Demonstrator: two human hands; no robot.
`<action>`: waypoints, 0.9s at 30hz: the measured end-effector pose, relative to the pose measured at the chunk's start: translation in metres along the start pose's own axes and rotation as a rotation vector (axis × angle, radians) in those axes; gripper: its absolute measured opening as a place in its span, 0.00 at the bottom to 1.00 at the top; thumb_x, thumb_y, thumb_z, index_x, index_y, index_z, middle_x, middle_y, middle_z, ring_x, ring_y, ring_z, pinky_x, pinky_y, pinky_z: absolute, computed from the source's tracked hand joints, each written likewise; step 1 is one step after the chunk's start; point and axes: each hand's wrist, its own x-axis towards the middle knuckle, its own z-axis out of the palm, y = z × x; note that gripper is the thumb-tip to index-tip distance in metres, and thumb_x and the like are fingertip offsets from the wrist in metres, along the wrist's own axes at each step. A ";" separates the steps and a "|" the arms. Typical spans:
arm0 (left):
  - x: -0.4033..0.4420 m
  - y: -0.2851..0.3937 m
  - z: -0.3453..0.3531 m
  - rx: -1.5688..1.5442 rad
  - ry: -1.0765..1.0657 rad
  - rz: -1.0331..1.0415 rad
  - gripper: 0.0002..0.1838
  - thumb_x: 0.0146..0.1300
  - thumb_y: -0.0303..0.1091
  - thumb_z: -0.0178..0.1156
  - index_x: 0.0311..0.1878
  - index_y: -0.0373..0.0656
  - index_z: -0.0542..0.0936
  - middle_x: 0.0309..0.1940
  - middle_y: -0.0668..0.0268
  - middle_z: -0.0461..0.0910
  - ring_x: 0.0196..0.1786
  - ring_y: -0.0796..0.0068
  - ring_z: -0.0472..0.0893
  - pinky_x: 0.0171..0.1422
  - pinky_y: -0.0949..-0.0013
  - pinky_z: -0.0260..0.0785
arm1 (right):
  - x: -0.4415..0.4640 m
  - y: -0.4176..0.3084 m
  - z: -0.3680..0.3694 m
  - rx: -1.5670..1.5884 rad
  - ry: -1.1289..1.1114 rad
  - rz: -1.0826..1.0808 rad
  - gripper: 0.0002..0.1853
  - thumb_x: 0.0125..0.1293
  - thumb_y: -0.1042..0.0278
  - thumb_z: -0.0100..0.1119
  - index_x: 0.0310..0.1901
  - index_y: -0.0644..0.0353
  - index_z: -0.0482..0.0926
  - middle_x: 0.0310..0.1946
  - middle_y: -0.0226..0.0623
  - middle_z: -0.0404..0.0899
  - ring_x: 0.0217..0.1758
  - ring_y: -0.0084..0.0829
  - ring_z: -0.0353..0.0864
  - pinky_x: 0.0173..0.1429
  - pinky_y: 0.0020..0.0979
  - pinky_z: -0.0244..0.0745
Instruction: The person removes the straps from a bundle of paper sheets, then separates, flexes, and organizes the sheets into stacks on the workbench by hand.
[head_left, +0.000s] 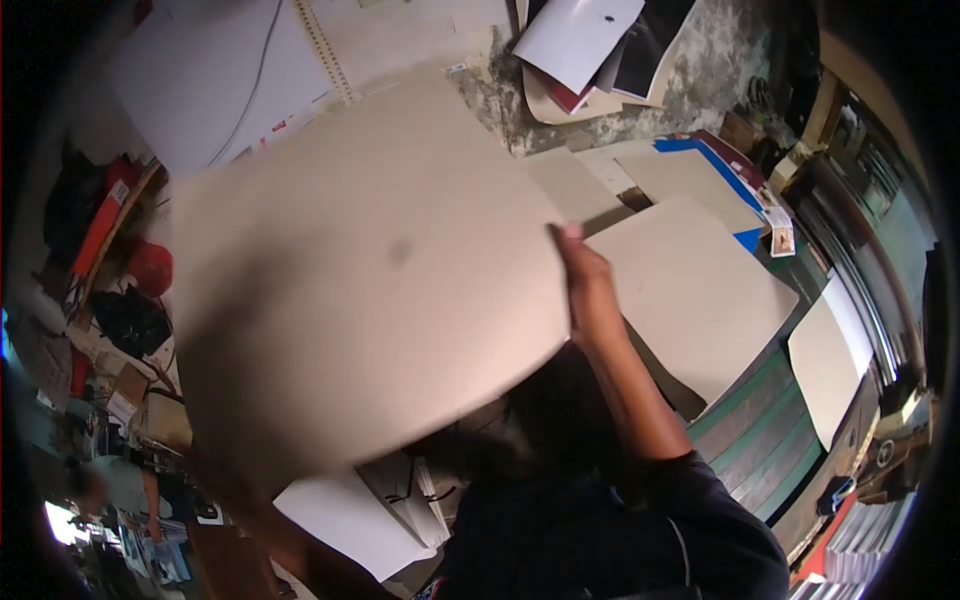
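Note:
A large beige sheet of cardboard (370,270) fills the middle of the view, raised in front of me and tilted. My right hand (590,285) is closed on its right edge, the thumb on the near face and the other fingers hidden behind it. At the sheet's lower left edge is my left hand (222,488), dark and blurred, with its fingers hidden. To the right of my right hand lies another beige cardboard sheet (690,290) on the bench.
Several more boards and a blue-edged sheet (745,190) lie at the back right. Papers (580,45) lean against the stained wall. A green slatted surface (765,430) is at right. White paper (350,525) lies below. Another person (125,490) stands at far lower left.

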 end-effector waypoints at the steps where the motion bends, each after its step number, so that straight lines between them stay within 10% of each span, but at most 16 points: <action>1: 0.008 -0.011 0.002 0.679 0.182 -0.012 0.28 0.72 0.51 0.52 0.57 0.30 0.72 0.45 0.48 0.81 0.47 0.54 0.81 0.49 0.63 0.72 | 0.012 0.005 0.009 -0.065 -0.045 -0.004 0.26 0.73 0.44 0.52 0.36 0.65 0.79 0.30 0.27 0.75 0.33 0.19 0.69 0.40 0.22 0.65; 5: 0.015 -0.039 0.003 0.102 0.144 -0.633 0.30 0.74 0.53 0.48 0.57 0.28 0.73 0.42 0.47 0.81 0.43 0.55 0.81 0.49 0.63 0.72 | 0.023 0.016 0.001 -0.221 -0.123 -0.048 0.25 0.73 0.46 0.53 0.37 0.67 0.80 0.32 0.26 0.77 0.36 0.17 0.70 0.44 0.22 0.66; 8: -0.017 -0.048 0.009 0.338 0.172 -0.614 0.34 0.75 0.58 0.44 0.57 0.29 0.73 0.43 0.50 0.81 0.44 0.60 0.80 0.50 0.64 0.72 | -0.007 0.006 -0.011 -0.146 -0.050 -0.096 0.24 0.75 0.48 0.52 0.37 0.66 0.80 0.32 0.27 0.77 0.35 0.16 0.70 0.42 0.23 0.67; 10: -0.016 0.054 0.018 -0.583 0.512 -0.857 0.32 0.76 0.54 0.44 0.62 0.30 0.70 0.47 0.55 0.81 0.46 0.67 0.79 0.52 0.67 0.71 | -0.026 -0.008 -0.016 -0.081 -0.045 -0.043 0.24 0.74 0.47 0.52 0.35 0.65 0.79 0.30 0.25 0.76 0.34 0.16 0.68 0.40 0.22 0.65; 13: -0.016 0.097 0.004 -0.119 0.389 -1.033 0.29 0.78 0.50 0.43 0.65 0.31 0.67 0.50 0.55 0.79 0.50 0.67 0.78 0.54 0.69 0.69 | -0.044 -0.013 -0.031 -0.132 -0.105 0.014 0.24 0.75 0.47 0.51 0.33 0.63 0.78 0.28 0.23 0.72 0.32 0.15 0.65 0.38 0.21 0.63; 18: -0.094 -0.023 0.008 0.383 0.014 -0.593 0.33 0.76 0.54 0.43 0.68 0.32 0.65 0.60 0.53 0.74 0.60 0.60 0.74 0.64 0.66 0.65 | -0.057 -0.013 -0.014 -0.136 -0.104 -0.134 0.24 0.76 0.48 0.50 0.30 0.62 0.76 0.26 0.20 0.70 0.31 0.14 0.63 0.35 0.20 0.59; 20: -0.079 -0.006 0.027 -0.171 0.371 -0.901 0.30 0.75 0.48 0.48 0.69 0.34 0.64 0.63 0.56 0.72 0.62 0.61 0.73 0.67 0.63 0.63 | -0.045 0.006 -0.018 -0.049 -0.119 -0.116 0.24 0.75 0.49 0.50 0.29 0.63 0.75 0.26 0.21 0.71 0.32 0.14 0.64 0.36 0.21 0.61; 22: -0.073 -0.016 0.011 0.058 0.284 -0.882 0.30 0.73 0.46 0.50 0.69 0.35 0.65 0.64 0.57 0.71 0.63 0.61 0.72 0.67 0.60 0.63 | -0.040 0.049 -0.012 -0.157 0.039 -0.129 0.24 0.75 0.50 0.53 0.36 0.68 0.82 0.26 0.21 0.72 0.31 0.14 0.64 0.35 0.22 0.62; 25: -0.020 -0.016 -0.031 0.455 0.199 -0.529 0.23 0.71 0.49 0.54 0.52 0.35 0.69 0.45 0.55 0.73 0.47 0.63 0.74 0.52 0.59 0.65 | -0.050 0.144 -0.014 -0.472 -0.041 0.157 0.28 0.69 0.43 0.58 0.38 0.69 0.82 0.25 0.27 0.76 0.31 0.20 0.70 0.37 0.27 0.69; 27: 0.027 -0.008 -0.053 0.694 0.130 -0.262 0.23 0.69 0.51 0.56 0.40 0.35 0.72 0.32 0.54 0.75 0.36 0.64 0.75 0.42 0.58 0.66 | -0.060 0.185 0.011 -0.360 -0.179 0.358 0.31 0.71 0.42 0.55 0.52 0.70 0.78 0.42 0.39 0.82 0.45 0.25 0.76 0.53 0.29 0.71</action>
